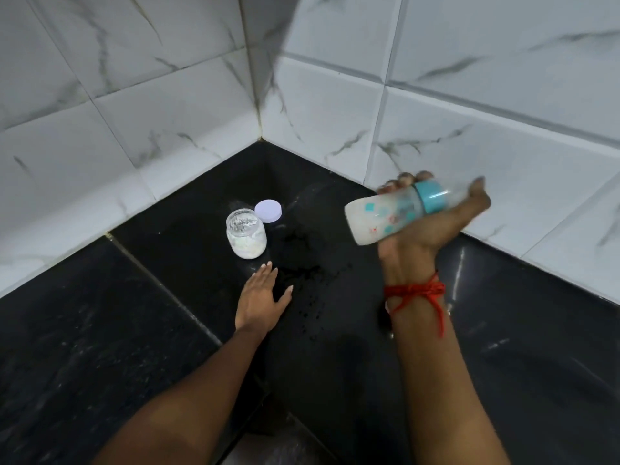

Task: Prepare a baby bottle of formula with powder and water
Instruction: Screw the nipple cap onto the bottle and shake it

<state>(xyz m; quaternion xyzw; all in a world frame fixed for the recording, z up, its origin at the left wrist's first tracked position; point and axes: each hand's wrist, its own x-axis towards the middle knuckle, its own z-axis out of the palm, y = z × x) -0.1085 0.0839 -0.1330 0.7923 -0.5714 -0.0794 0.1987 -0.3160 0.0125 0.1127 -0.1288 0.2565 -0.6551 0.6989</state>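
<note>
One hand, your right hand (432, 226), is clenched around the baby bottle (396, 214), tilted above the black surface (503, 330); the left hand (261, 298) lies flat, released. If the teal collar (431, 196) is loose, formula can spill onto the wet surface.

My forearms are bare, with no sleeves showing. A red thread (416, 292) is knotted around my right wrist, its loose ends trailing down the arm.

Dim light, blurred bottle (399, 214), wide-angle bending
</note>
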